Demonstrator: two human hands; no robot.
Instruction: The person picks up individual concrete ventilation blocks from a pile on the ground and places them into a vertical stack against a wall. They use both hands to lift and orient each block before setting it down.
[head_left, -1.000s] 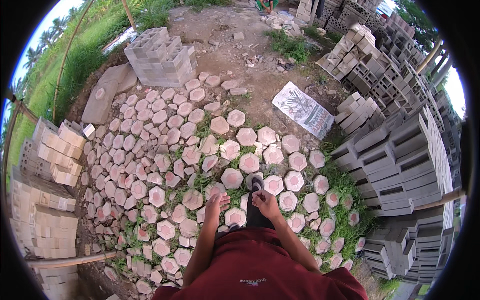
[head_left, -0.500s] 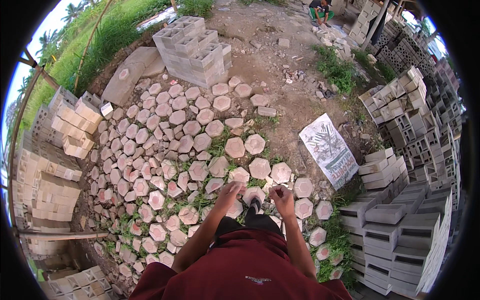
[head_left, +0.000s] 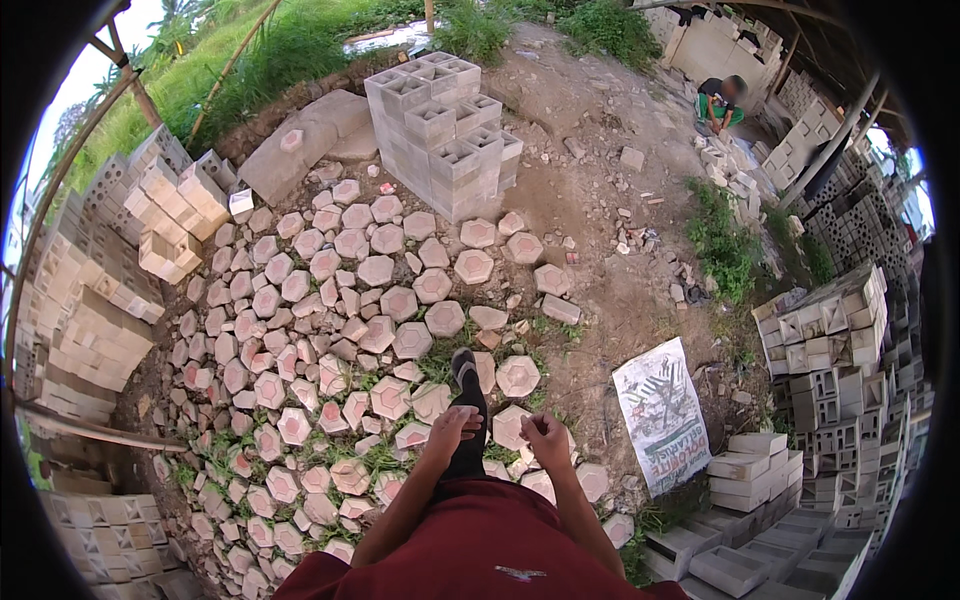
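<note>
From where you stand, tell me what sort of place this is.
Probably a yard for making or storing concrete blocks: a stepped stack of hollow blocks, hexagonal pavers strewn underfoot, and tan blocks piled at left.

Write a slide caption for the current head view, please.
Left hand and right hand above hexagonal pavers, a grey block stack ahead, a white printed sheet to the right.

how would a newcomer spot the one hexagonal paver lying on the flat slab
Find the tall stack of grey hollow blocks, upper left of centre. Just left of it lies a broad grey slab. On that slab sits one pink-centred hexagonal paver, set apart by lying there alone while the other pavers spread over the ground below.
</note>
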